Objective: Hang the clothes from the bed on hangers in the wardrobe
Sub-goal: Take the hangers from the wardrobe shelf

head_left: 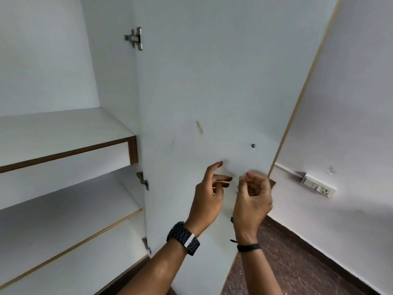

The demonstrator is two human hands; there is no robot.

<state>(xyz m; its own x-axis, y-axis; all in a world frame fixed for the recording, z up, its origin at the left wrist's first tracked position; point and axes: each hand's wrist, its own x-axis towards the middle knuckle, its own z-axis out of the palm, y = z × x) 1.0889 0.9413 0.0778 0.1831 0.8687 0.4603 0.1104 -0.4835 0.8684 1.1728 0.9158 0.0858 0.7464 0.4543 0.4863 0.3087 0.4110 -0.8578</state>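
Left hand [207, 194] loosely spread, right hand [254, 193] curled on nothing, both before the open wardrobe door [212, 81], near its outer edge.

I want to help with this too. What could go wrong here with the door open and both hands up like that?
The open wardrobe door swings on metal hinges; fingers near that edge could get pinched. The left hand and right hand are close to the door, so it might swing and bump the wall by the switch socket. Neither hand holds clothes or a hanger, and none are in view, so hanging cannot start yet.
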